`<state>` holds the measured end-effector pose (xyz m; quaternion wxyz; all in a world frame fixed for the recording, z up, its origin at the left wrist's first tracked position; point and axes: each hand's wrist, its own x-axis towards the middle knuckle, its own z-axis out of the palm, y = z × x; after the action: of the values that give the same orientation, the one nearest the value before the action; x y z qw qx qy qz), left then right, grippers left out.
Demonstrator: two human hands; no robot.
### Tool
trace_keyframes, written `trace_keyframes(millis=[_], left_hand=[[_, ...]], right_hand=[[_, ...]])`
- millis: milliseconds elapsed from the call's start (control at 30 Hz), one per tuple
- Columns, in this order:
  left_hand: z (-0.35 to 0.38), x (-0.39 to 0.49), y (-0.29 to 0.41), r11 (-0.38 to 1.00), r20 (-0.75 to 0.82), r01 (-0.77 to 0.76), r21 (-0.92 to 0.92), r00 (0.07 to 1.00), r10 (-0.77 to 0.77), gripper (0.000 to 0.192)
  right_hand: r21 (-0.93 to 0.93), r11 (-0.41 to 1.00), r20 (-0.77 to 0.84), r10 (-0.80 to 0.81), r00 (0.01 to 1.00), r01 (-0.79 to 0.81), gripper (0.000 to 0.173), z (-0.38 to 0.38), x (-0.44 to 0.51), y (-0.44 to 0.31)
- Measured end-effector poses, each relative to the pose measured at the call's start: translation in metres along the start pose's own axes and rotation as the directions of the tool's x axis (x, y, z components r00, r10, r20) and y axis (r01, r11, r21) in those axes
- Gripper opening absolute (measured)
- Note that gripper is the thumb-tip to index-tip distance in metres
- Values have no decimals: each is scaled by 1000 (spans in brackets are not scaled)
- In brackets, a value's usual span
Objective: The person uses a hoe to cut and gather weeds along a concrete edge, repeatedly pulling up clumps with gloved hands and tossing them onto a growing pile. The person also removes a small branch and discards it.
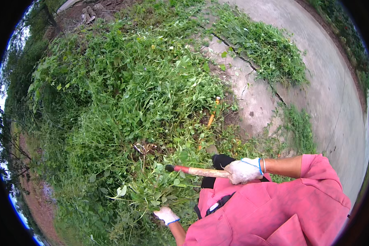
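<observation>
My right hand (244,171), in a white knit glove with a blue cuff, is closed around a pale wooden tool handle (207,172). The handle has a red band and a black tip, and points left over the plants. What kind of tool it is cannot be told. Lower down, my left hand (166,215), gloved alike, grips a bunch of leafy green weeds (156,196); its fingers are partly hidden by leaves. Ahead of me spreads a dense mass of tangled weeds (141,89). Pale cut-looking stems (144,149) stick up beside the bunch.
An orange-yellow pole (213,112) with a white end leans among the weeds. To the right runs a concrete slab (326,77) with a long dark crack (243,58). A heap of pulled greenery (273,52) lies on it. Bare brown ground (37,190) shows at far left.
</observation>
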<state>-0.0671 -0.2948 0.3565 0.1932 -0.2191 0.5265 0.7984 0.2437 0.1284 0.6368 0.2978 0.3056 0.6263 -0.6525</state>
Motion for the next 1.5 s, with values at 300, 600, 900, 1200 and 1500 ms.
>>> trace_keyframes(millis=[300,600,900,1200,1500], left_hand=[[23,-66,-32,918,-130,-141,371,971,202,42],[291,-165,-83,538,-171,-55,841,917,362,38],[854,-417,-351,418,740,-629,656,644,-192,63],[964,-633,-537,-213,984,-969,-125,-94,-153,43],[795,-540,-570,587,933,-788,187,-45,-358,34]], right_hand=[[-119,990,7,-69,998,69,24,-10,-16,34],[33,981,-98,-187,977,191,20,-142,-80,135],[417,745,-845,108,523,520,21,-399,-317,303],[464,257,-657,741,135,848,21,-496,-335,574],[724,51,-422,822,382,688,16,-349,-251,643]])
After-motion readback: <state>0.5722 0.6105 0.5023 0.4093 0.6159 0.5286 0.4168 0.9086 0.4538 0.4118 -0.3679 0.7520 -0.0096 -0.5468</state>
